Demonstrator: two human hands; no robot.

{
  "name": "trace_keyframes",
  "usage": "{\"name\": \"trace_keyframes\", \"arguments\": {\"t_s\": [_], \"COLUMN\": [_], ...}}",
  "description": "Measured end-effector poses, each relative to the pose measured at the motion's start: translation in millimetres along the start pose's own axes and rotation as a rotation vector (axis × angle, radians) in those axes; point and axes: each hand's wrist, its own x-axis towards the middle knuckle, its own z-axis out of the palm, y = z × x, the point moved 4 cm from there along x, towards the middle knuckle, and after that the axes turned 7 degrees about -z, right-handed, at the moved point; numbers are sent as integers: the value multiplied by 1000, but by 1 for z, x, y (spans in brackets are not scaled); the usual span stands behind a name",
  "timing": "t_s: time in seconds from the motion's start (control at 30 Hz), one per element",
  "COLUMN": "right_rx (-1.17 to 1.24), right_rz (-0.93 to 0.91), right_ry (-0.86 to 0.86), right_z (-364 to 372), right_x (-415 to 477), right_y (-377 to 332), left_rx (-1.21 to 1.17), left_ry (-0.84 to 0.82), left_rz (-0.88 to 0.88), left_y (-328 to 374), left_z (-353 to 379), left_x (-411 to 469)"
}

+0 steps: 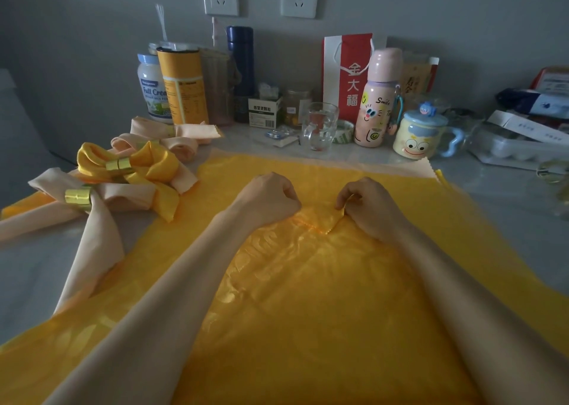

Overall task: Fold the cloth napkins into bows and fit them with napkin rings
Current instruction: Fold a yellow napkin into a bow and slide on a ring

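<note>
Hands are meeting near the middle of a yellow napkin (308, 312) that is lying spread flat across the tabletop (508, 219), running from the near edge of the view out to just short of the clutter along the wall. The right hand (369, 209) is doing the clear work: its grip is pinching a small turned-in flap of the cloth (329, 224) between thumb and fingertips, and the flap is pointing leftward, toward the other hand. The left hand (271, 199) is sitting just beside it, knuckles up and fingers curled tight against the fabric, but whether its grip is holding a pinch of cloth or merely pressing there I cannot tell. The two hands are lying side by side on a line running left to right, so the fold is looking set to form along that axis, with loose cloth lying both toward and away from the person. A peach napkin (406, 170) is peeking out under the far edge. Finished work is lying well to the left, nearer the left hand: a yellow bow (154, 164) cinched by a gold ring (119, 164), touching a peach bow (123, 195) wearing its own ring (78, 198). Judging by this, the gathering is only beginning, and the ring step is not yet coming.
</note>
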Motion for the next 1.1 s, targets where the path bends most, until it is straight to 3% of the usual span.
{"name": "trace_keyframes", "arguments": {"t_s": [0.33, 0.4, 0.5, 0.6, 0.83, 0.97, 1.1], "right_rx": [-43, -61, -264, -392, -252, -15, -151], "right_rz": [-71, -129, -127, -50, 39, 75, 39], "right_ry": [40, -72, -398, -512, -463, -270, -241], "right_z": [-2, 8, 35, 40, 22, 11, 7], "right_x": [2, 1, -3, -4, -5, -1, 3], "right_y": [-13, -24, -23, -11, -10, -15, -13], "left_rx": [105, 103, 106, 91, 153, 205, 307], "left_ry": [-65, -66, -65, -120, -141, -100, -54], "left_rz": [-24, -28, -32, -85, -144, -123, -89], "left_y": [-1, -2, -3, -5, 1, 4, 4], "left_z": [15, 16, 16, 17, 21, 18, 13], "left_x": [1, 1, 3, 2, -2, -5, -5]}}
